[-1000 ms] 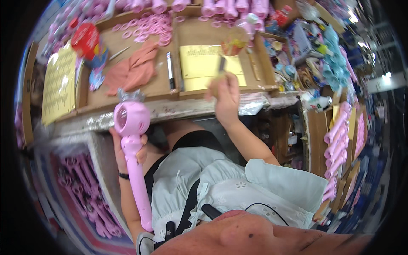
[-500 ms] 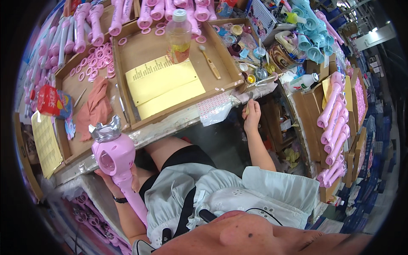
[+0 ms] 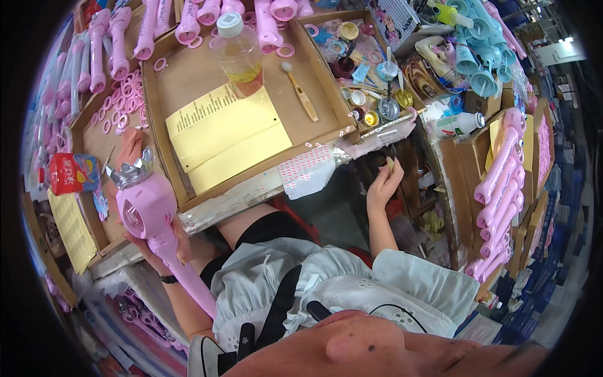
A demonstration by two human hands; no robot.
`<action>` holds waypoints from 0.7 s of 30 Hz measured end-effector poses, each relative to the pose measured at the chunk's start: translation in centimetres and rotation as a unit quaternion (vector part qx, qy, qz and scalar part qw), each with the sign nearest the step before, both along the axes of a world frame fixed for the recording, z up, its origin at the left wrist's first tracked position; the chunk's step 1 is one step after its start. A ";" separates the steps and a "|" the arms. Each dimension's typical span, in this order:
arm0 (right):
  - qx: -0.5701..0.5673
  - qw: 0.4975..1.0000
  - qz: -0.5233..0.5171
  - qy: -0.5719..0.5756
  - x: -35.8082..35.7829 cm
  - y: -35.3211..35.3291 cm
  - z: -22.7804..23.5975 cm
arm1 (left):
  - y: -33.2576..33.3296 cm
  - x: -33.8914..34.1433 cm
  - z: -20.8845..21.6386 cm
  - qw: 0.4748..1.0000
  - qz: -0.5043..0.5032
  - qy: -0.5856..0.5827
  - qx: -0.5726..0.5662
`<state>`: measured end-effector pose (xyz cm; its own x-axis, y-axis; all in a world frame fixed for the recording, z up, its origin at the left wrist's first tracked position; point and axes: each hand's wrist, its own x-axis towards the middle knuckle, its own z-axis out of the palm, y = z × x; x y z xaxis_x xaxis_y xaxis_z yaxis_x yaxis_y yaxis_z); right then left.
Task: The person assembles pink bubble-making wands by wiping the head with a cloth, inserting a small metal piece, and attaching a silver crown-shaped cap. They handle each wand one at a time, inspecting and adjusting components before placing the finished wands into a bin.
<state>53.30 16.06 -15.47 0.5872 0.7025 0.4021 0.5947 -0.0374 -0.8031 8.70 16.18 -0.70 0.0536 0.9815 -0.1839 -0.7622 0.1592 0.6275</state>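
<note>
- L hand (image 3: pixel 152 259): fingers wrapped round neck of pink wand (image 3: pixel 157 200). Wand is at surface (image 3: pixel 251 193) front edge, left part; crown (image 3: pixel 127 174) toward surface, handle back toward person.
- R hand (image 3: pixel 382 185): just off front edge, nr R front corner; fingers narrow, pinching small tool (image 3: pixel 390 163), too blurred to tell kind.
- Risk: open pots (image 3: pixel 371 118) sit nr edge; quick R lift could prob. tip one.
- Risk: crown close to left tray (image 3: pixel 93 139); L wrist swing might scuff it.
- Risk: loose R pinch could drop tool below edge.
- Vs 1 s ago: R hand was over yellow card (image 3: pixel 232 151), now off edge, further R. L grip same; view has shifted too.
</note>
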 end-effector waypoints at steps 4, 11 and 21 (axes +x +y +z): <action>-0.082 0.989 -0.014 -0.122 0.5 -0.4 0.5 | 0.5 -1.1 0.6 0.999 0.011 0.031 0.011; -0.071 0.981 -0.034 0.178 -0.7 -7.4 -1.1 | -0.3 -6.1 -0.9 0.998 0.027 0.040 0.034; -0.101 0.954 -0.029 0.281 -8.3 -9.5 0.5 | -1.7 -10.4 -0.6 0.994 -0.096 -0.008 0.046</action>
<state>44.97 6.58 -14.97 0.7105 0.6920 -0.1276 0.0650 -0.2451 -0.9673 -1.70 14.45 -1.31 0.2440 0.9654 -0.0918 -0.7333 0.2456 0.6340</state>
